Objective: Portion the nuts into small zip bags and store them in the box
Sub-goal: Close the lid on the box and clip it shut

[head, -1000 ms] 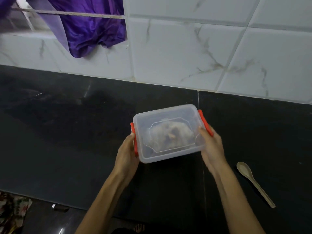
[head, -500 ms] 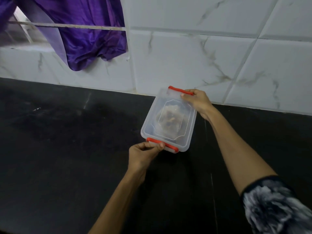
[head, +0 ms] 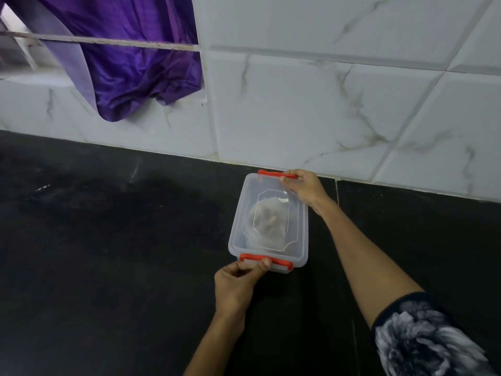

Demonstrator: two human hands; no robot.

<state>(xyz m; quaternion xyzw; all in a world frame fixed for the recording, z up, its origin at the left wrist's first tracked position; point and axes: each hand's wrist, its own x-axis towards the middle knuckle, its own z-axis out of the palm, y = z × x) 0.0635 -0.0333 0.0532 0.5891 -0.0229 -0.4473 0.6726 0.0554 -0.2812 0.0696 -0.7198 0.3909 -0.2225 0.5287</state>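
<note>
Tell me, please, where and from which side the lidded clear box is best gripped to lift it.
Probably by its two short ends, at the red clips, one hand per end, as the left hand and right hand do now. The box is long and smooth-sided, so the clips give purchase.

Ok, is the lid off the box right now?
No, the clear lid sits on the box, with the left hand at the near orange latch and the right hand at the far one.

A: Support surface?
B: Black stone countertop point(head: 108, 267), glossy, meeting a white marbled tile wall at the far edge. 1 seam line runs front to back, right of centre.
A: Items resting on it?
B: 1 clear lidded box point(head: 271, 221) with 2 red clips, close to the wall.
</note>
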